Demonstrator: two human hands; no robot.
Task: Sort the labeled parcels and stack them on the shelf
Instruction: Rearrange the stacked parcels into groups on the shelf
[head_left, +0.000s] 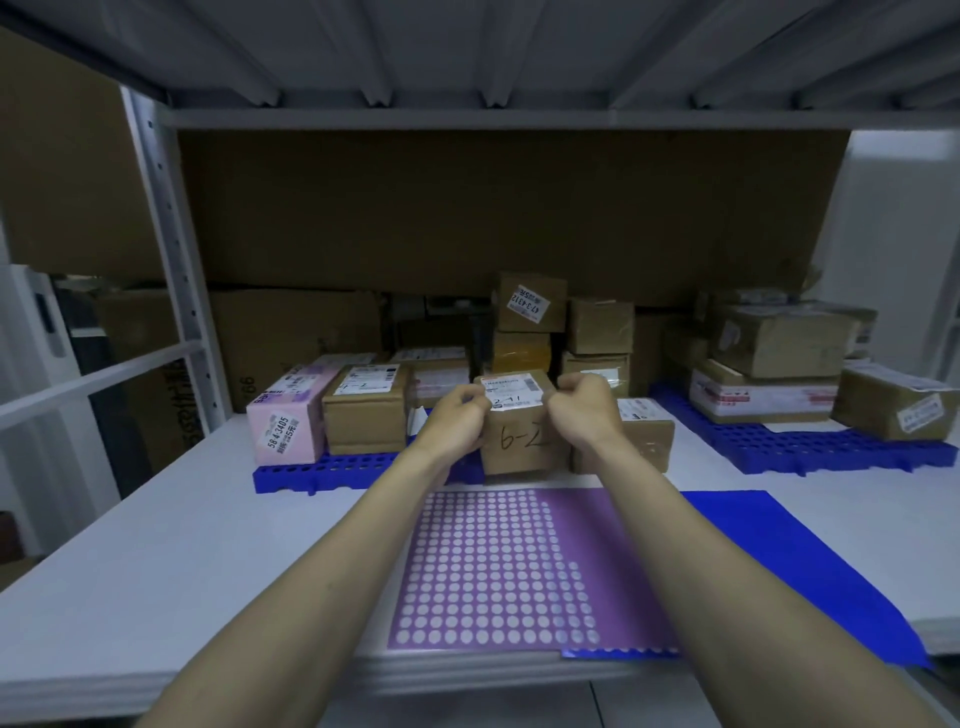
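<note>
With both arms stretched forward, I grip the brown parcel (519, 441) marked 6-2 between my left hand (460, 423) and right hand (584, 415), at the blue pallet's (311, 470) front edge.

Left hand (460, 421), right hand (584, 410) grip cardboard parcel (519, 441) marked "6-2", apparently resting on blue pallet (332, 467).

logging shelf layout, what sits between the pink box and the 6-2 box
In the head view, a plain brown carton with a white label stands between pink box and 6-2 box.
</note>
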